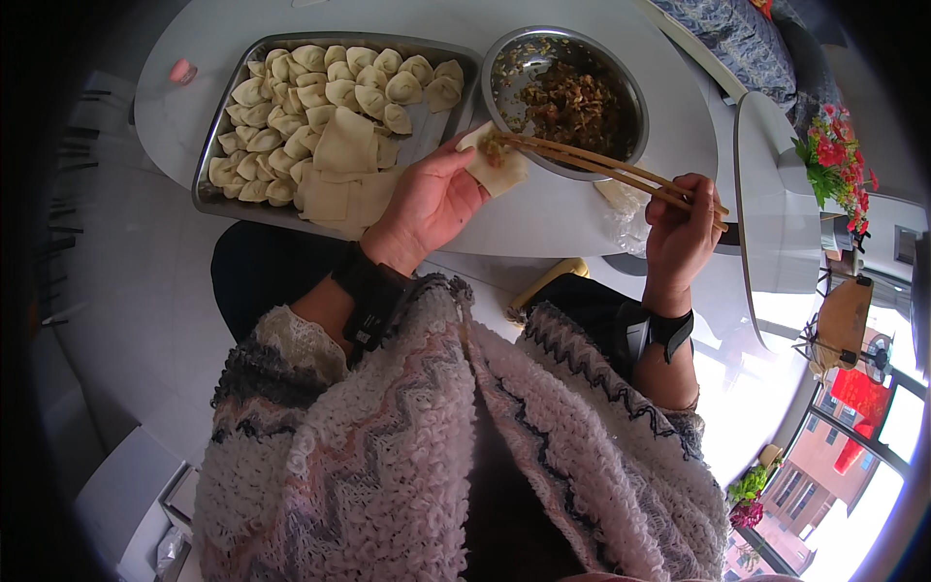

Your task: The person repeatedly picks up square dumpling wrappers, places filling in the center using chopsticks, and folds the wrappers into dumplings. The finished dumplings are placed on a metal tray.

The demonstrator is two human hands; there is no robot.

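Note:
My left hand point(433, 199) holds a square dough wrapper point(502, 176) by its left side, thumb on top, between the tray and the bowl. A small lump of filling point(493, 148) lies on the wrapper. My right hand point(683, 236) grips a pair of wooden chopsticks point(621, 172), whose tips touch the filling. Behind them stands a steel bowl point(637, 87) with chopped brown and green filling point(572, 102) inside. To the left, a metal tray point(206, 170) carries rows of folded wontons point(310, 92) and a stack of flat wrappers point(341, 160) near its front edge.
Tray and bowl rest on a pale oval table point(567, 233). Clear plastic wrap point(628, 218) lies beside the bowl near the front edge. A small pink-capped object point(181, 71) sits at the far left. Red flowers point(842, 160) stand at the right.

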